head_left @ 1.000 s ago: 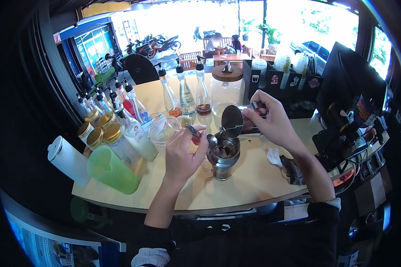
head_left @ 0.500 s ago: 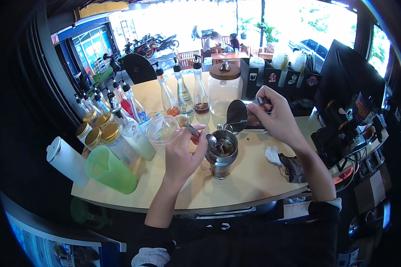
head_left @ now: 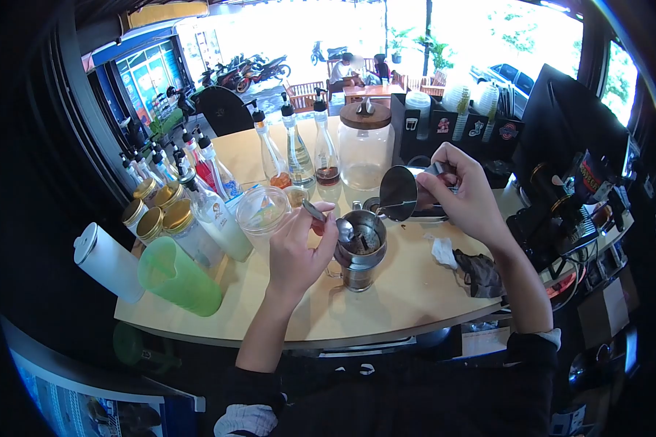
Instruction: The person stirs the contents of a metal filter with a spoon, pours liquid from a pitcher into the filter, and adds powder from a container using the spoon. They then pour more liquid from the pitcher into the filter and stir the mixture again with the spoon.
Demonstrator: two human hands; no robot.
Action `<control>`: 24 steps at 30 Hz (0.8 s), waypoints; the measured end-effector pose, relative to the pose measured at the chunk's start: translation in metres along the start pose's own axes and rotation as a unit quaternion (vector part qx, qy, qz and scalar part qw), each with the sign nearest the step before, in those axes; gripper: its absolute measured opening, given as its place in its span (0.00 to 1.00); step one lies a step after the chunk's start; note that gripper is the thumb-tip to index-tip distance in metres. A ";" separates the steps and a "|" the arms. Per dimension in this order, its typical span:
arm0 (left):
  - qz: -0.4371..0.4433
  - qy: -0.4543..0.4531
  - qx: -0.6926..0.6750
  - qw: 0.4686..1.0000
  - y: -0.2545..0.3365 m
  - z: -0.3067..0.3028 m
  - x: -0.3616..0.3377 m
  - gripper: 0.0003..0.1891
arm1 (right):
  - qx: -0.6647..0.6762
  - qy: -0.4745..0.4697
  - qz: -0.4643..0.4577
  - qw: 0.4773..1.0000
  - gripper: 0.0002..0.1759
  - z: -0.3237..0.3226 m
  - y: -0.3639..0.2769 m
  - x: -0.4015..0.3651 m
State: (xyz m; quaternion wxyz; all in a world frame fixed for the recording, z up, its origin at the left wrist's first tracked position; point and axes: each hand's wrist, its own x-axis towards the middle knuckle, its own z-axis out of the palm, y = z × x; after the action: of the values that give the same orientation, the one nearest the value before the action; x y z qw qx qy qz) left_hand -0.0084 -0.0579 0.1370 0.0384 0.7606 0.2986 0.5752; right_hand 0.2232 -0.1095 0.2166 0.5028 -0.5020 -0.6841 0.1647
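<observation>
My left hand (head_left: pixel 304 251) is closed around the handle of a metal spoon (head_left: pixel 345 231), whose bowl hangs at the left rim of a metal filter cup (head_left: pixel 363 264). Dark, wet-looking contents show inside this cup. It stands upright over a glass mug (head_left: pixel 358 280) with a side handle. My right hand (head_left: pixel 465 193) grips the handle of a metal pitcher (head_left: pixel 399 194), tilted above the cup's upper right edge. A thin stream seems to run from the pitcher's lip into the cup. Fingers partly hide both handles.
Pump bottles (head_left: pixel 327 156) and a wooden-lidded glass jar (head_left: pixel 366 149) stand behind. On the left are a green jug (head_left: pixel 182 280), a white tumbler (head_left: pixel 109 262) and gold-lidded jars (head_left: pixel 151 222). A dark cloth (head_left: pixel 479 275) and crumpled tissue (head_left: pixel 443 252) lie right.
My right hand and the pitcher have shifted slightly right and down. The spoon has stayed nearly in place at the cup's rim. More of the cup's inside shows.
</observation>
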 end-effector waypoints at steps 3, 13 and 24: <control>0.002 0.001 0.003 1.000 0.001 0.000 -0.001 0.08 | 0.033 -0.005 0.012 0.999 0.10 0.002 0.002 -0.001; -0.007 -0.004 -0.002 1.000 0.002 -0.001 -0.003 0.08 | 0.019 -0.020 -0.002 1.000 0.10 0.011 -0.008 0.001; -0.012 -0.004 0.002 1.000 0.004 -0.002 -0.002 0.08 | 0.082 -0.048 0.015 0.995 0.11 0.011 -0.011 -0.008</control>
State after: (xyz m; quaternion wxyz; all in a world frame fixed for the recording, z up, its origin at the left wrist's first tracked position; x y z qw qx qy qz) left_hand -0.0085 -0.0630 0.1372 0.0450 0.7596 0.3082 0.5710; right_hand 0.2081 -0.1181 0.2163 0.5062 -0.4612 -0.6840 0.2514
